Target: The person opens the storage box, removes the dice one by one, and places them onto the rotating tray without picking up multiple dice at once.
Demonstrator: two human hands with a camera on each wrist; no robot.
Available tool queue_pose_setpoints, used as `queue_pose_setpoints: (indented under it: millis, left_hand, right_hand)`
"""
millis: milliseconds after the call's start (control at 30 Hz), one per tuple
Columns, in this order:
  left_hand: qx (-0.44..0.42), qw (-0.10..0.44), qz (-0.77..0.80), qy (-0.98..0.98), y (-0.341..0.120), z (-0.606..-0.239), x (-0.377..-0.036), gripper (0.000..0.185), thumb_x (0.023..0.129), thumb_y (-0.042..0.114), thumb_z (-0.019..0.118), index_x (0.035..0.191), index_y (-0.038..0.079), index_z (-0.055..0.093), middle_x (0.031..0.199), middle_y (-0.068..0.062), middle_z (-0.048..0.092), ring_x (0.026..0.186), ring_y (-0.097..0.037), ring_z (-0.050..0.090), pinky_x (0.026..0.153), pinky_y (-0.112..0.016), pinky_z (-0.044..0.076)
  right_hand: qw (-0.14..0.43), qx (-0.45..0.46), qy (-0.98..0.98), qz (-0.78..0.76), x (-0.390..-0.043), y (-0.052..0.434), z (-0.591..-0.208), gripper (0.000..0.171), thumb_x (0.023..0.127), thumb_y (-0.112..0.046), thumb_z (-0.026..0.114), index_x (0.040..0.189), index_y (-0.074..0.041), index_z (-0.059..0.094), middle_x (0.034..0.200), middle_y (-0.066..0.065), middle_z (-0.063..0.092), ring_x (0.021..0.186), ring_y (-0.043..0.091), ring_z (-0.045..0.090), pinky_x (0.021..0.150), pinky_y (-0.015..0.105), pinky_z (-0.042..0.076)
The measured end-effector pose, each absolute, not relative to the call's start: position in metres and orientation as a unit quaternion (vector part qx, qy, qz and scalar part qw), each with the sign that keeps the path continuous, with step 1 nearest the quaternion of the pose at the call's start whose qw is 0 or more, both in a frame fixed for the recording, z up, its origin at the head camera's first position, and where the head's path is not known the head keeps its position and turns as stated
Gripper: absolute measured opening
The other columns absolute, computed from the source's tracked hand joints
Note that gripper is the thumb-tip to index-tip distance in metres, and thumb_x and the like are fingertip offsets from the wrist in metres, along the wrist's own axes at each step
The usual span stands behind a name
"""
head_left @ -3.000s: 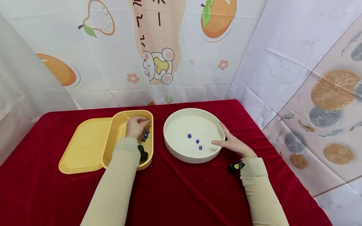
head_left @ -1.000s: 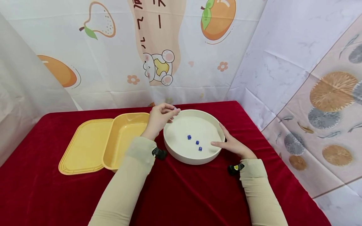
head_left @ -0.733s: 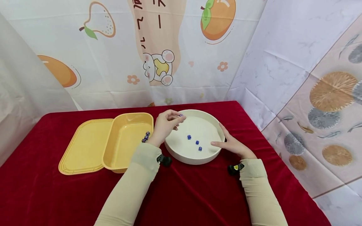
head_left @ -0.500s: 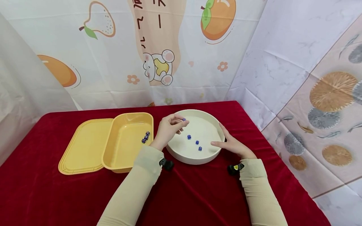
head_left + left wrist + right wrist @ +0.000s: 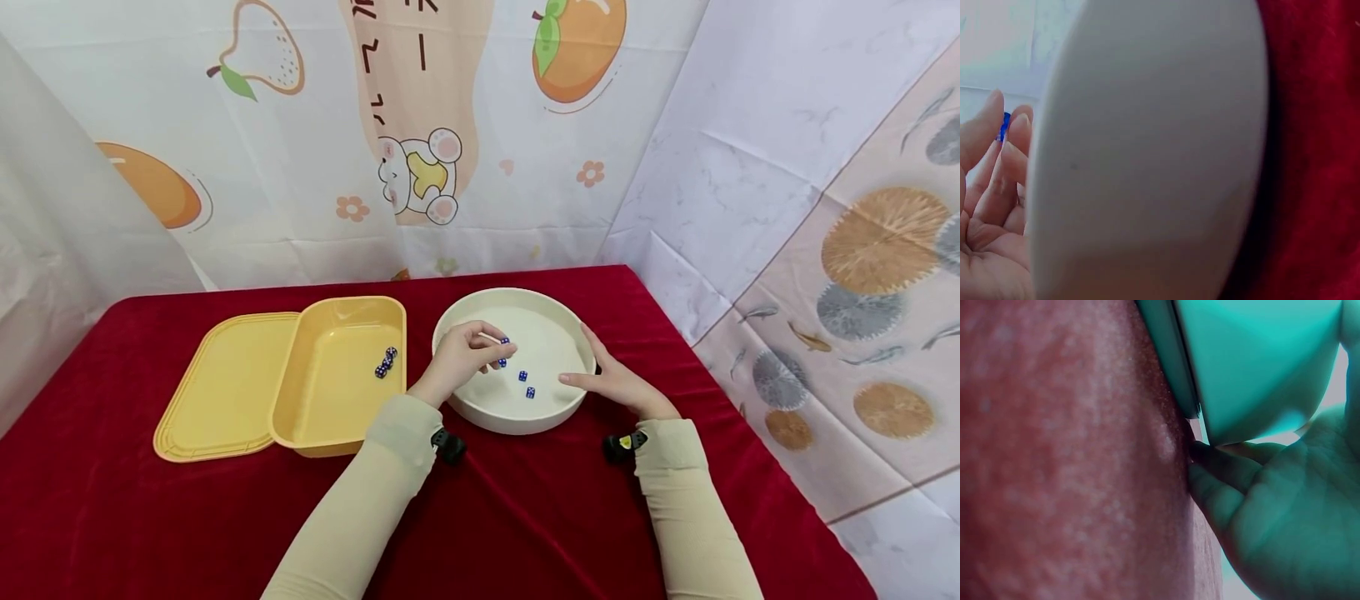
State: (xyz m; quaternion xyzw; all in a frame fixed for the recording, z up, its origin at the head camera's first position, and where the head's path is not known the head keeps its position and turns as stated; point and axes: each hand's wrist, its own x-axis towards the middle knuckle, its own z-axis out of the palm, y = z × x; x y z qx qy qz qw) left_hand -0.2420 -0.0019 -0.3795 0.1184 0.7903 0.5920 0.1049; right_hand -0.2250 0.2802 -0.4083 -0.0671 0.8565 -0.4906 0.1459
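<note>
In the head view my left hand reaches over the round white tray, pinching a blue die between thumb and fingertips. The same die shows blue between the fingertips in the left wrist view, beside the tray's outer wall. Inside the tray lie 3 blue dice, one die just below the held one, the others nearer my right hand. That hand grips the tray's right rim, thumb over the inside and fingers along the outer wall. In the right wrist view its fingers reach low by the tray.
Left of the tray stands a yellow box with 3 dark blue dice near its right wall. A yellow lid lies partly behind the box on the red tablecloth. Printed curtains hang behind the table.
My left hand has carried a die from the yellow box rightward over the tray, then lower toward its middle. My right hand stays on the rim. The dice in the tray lie as before.
</note>
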Motion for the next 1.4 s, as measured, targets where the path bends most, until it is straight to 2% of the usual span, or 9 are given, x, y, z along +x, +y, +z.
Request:
queue_pose_setpoints:
  millis: [133, 333, 533, 800, 1033, 1400]
  left_hand:
    - [0.125, 0.122, 0.573, 0.801, 0.0, -0.384, -0.242, 0.026, 0.087, 0.031, 0.077, 0.104, 0.013, 0.069, 0.091, -0.014, 0.076, 0.073, -0.02, 0.065, 0.07, -0.032, 0.053]
    - [0.139, 0.134, 0.541, 0.818, 0.002, -0.386, -0.238, 0.023, 0.086, 0.034, 0.078, 0.1, 0.017, 0.07, 0.088, -0.01, 0.076, 0.074, -0.021, 0.064, 0.067, -0.028, 0.05]
    - [0.151, 0.127, 0.501, 0.843, 0.004, -0.389, -0.237, 0.02, 0.084, 0.035, 0.079, 0.095, 0.019, 0.072, 0.081, -0.004, 0.072, 0.077, -0.013, 0.061, 0.072, -0.025, 0.049]
    - [0.167, 0.121, 0.461, 0.863, 0.008, -0.392, -0.24, 0.019, 0.083, 0.032, 0.081, 0.091, 0.018, 0.072, 0.076, -0.001, 0.069, 0.077, -0.012, 0.06, 0.072, -0.025, 0.047]
    - [0.164, 0.118, 0.433, 0.879, 0.012, -0.392, -0.237, 0.017, 0.085, 0.03, 0.079, 0.091, 0.017, 0.071, 0.072, -0.002, 0.067, 0.066, -0.013, 0.06, 0.063, -0.024, 0.047]
    - [0.144, 0.111, 0.41, 0.893, 0.015, -0.393, -0.237, 0.016, 0.086, 0.029, 0.078, 0.089, 0.016, 0.069, 0.071, 0.001, 0.063, 0.063, -0.012, 0.057, 0.06, -0.024, 0.046]
  right_hand:
    - [0.146, -0.07, 0.856, -0.49, -0.226, 0.279, -0.407, 0.107, 0.088, -0.036, 0.072, 0.16, -0.027, -0.007, 0.168, 0.006, -0.003, 0.153, 0.033, 0.002, 0.12, 0.061, 0.009]
    - [0.148, -0.065, 0.859, -0.486, -0.225, 0.279, -0.407, 0.108, 0.088, -0.038, 0.072, 0.16, -0.026, -0.007, 0.168, 0.007, -0.003, 0.153, 0.034, 0.002, 0.12, 0.062, 0.009]
    - [0.154, -0.055, 0.859, -0.485, -0.225, 0.279, -0.408, 0.107, 0.087, -0.042, 0.072, 0.159, -0.03, -0.007, 0.168, 0.006, -0.002, 0.153, 0.034, 0.003, 0.12, 0.062, 0.01]
    - [0.158, -0.051, 0.857, -0.488, -0.223, 0.281, -0.407, 0.107, 0.087, -0.044, 0.072, 0.159, -0.034, -0.008, 0.168, 0.004, -0.003, 0.153, 0.033, 0.003, 0.12, 0.061, 0.01]
    - [0.155, -0.052, 0.858, -0.487, -0.223, 0.281, -0.407, 0.109, 0.087, -0.043, 0.072, 0.16, -0.028, -0.007, 0.168, 0.006, -0.003, 0.153, 0.033, 0.003, 0.12, 0.061, 0.01]
    - [0.155, -0.052, 0.858, -0.488, -0.224, 0.279, -0.408, 0.108, 0.087, -0.042, 0.072, 0.159, -0.031, -0.007, 0.168, 0.006, -0.002, 0.153, 0.032, 0.004, 0.121, 0.059, 0.01]
